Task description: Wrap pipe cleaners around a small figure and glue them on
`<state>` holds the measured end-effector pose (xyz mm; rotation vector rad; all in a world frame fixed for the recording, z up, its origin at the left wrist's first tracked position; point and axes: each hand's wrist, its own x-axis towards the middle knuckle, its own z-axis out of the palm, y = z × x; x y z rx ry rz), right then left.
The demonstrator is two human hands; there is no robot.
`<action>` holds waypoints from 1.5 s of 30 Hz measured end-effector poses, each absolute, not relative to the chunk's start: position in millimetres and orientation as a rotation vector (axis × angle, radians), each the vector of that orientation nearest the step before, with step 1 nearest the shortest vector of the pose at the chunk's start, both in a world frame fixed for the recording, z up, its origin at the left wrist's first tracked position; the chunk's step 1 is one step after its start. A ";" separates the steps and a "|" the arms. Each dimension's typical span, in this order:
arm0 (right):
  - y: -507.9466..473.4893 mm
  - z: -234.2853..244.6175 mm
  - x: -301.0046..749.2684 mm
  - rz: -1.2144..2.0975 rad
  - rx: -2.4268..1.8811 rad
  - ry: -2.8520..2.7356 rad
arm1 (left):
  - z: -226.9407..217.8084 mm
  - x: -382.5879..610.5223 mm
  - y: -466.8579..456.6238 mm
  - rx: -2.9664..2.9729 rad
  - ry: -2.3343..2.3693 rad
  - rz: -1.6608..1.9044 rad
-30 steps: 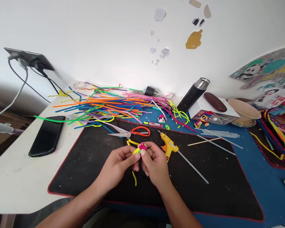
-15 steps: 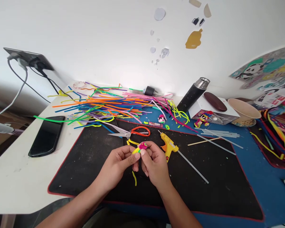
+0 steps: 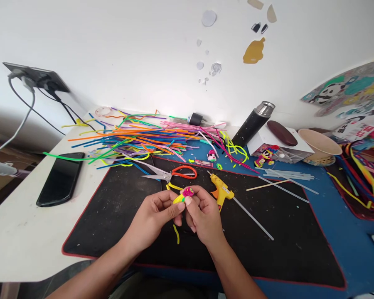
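Both hands meet over the middle of a black mat (image 3: 112, 224). My left hand (image 3: 157, 216) and my right hand (image 3: 202, 214) are closed, pinching between them a small craft piece (image 3: 184, 194) of yellow pipe cleaner with a pink and green top. A short yellow pipe cleaner end (image 3: 176, 233) hangs or lies just below the hands. Orange-handled scissors (image 3: 171, 173) lie just beyond the hands. A yellow glue gun (image 3: 221, 189) with a clear glue stick lies right beside my right hand.
A heap of coloured pipe cleaners (image 3: 137, 139) covers the back of the table. A black phone (image 3: 60, 177) lies at left. A black flask (image 3: 252, 123), a white box (image 3: 280, 145), a bowl (image 3: 319, 145) and loose glue sticks (image 3: 286, 176) sit at right.
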<state>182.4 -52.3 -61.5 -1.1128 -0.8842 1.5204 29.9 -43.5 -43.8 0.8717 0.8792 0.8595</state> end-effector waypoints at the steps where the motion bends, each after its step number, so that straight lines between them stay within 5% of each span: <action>1: -52.2 -61.5 182.5 1.524 -1.111 -0.886 | -42.4 29.7 -43.7 0.874 0.876 0.862; 45: -52.0 -70.4 191.1 1.682 -1.035 -0.924 | -45.9 18.6 -40.5 0.518 0.642 0.695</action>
